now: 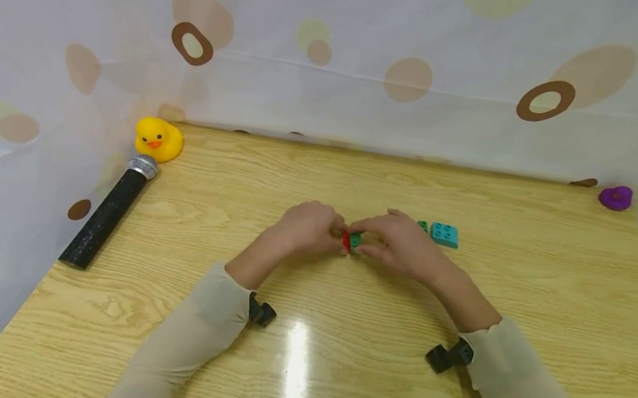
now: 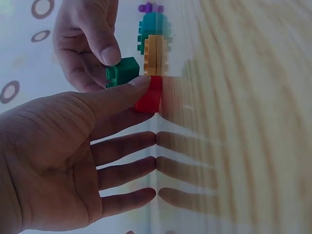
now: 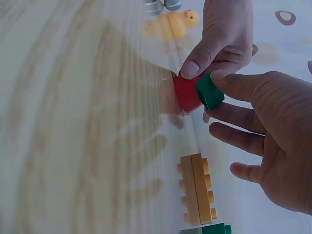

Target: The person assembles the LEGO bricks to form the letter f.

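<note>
Near the middle of the table, my left hand (image 1: 308,229) pinches a red toy building block (image 2: 152,97) between thumb and index finger, low at the tabletop. Its other fingers stretch out straight in the left wrist view. My right hand (image 1: 405,247) pinches a green building block (image 3: 210,91) between thumb and fingertips. That block is tilted and raised slightly, right up against the red one (image 3: 186,92); whether their studs are joined I cannot tell. An orange block (image 3: 204,189) lies beside the right hand, which hides it in the head view.
A second green block (image 1: 423,226) and a teal block (image 1: 445,235) lie just beyond the right hand. At the far left are a yellow rubber duck (image 1: 159,140) and a black microphone (image 1: 109,214). A purple duck (image 1: 616,198) sits in the far right corner, near the patterned curtain (image 1: 355,85).
</note>
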A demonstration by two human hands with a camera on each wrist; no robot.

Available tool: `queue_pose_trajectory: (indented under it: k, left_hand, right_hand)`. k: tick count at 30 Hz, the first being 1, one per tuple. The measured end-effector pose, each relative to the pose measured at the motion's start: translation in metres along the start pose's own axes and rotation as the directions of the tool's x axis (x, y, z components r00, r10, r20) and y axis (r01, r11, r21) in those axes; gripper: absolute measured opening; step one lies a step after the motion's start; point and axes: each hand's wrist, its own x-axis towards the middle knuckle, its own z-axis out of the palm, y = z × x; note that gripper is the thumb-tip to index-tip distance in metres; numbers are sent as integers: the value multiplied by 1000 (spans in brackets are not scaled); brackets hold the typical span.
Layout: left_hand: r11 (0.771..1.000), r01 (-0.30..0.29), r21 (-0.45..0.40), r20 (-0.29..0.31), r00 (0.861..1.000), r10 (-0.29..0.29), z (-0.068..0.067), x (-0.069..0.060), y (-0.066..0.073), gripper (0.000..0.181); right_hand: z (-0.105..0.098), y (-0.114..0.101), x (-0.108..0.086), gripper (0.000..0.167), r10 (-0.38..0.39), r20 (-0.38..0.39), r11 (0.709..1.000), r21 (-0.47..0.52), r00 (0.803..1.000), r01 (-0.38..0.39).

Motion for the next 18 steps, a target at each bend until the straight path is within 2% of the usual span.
queue_pose_trajectory:
  k: [7, 11, 18]
  left_hand:
    - [1000, 16, 5, 4, 1000, -16, 2, 2, 1, 49]
    - [998, 48, -38, -5, 999, -48, 2, 2, 1, 47]
    - [995, 82, -64, -14, 996, -83, 2, 1, 2, 48]
  right_hand:
    - [2, -1, 0, 44, 63, -31, 998, 30, 998, -62]
    - [5, -2, 0, 38, 69, -57, 997, 49, 996, -67]
    - [6, -5, -1, 35, 151, -41, 982, 122, 988, -145]
